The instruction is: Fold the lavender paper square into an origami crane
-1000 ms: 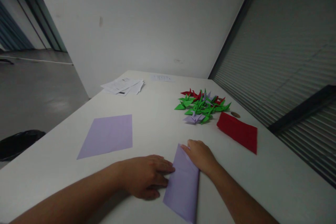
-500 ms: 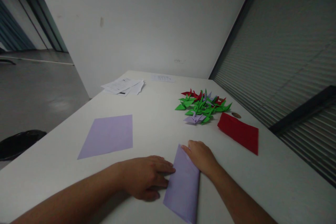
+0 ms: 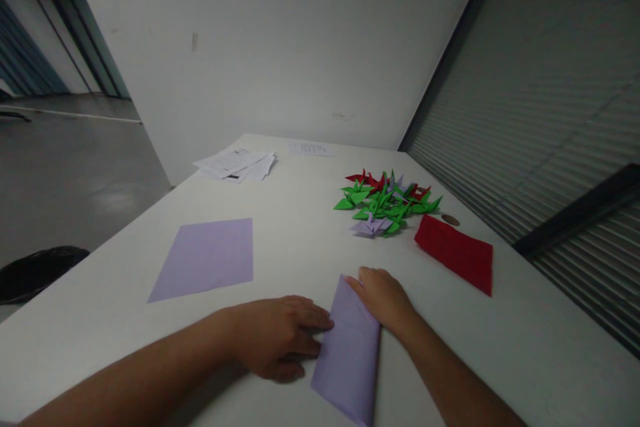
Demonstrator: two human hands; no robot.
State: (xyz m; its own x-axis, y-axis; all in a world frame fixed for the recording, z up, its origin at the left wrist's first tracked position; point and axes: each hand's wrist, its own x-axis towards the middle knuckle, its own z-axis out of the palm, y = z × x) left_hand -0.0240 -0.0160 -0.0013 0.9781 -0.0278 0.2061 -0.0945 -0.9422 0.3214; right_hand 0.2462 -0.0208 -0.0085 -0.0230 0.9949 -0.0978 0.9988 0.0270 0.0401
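Note:
A sheet of light purple paper (image 3: 349,353), folded over on itself, lies on the white table in front of me. My left hand (image 3: 280,337) rests palm down to its left with the fingers apart, one fingertip touching the paper's left edge. At the upper right end, my right hand (image 3: 384,297) has the edge of the folded paper between thumb and curled fingers; the fingertips beneath are partly hidden. To the left, beyond my left hand, an unfolded purple sheet (image 3: 207,259) lies flat.
Several green, red and purple folded paper cranes (image 3: 385,205) are heaped at the back right. Red paper (image 3: 455,253) lies near the right edge beside a small brown disc (image 3: 450,219). Printed papers (image 3: 237,164) lie at the far left. A black bag (image 3: 37,273) stands below the table's left side.

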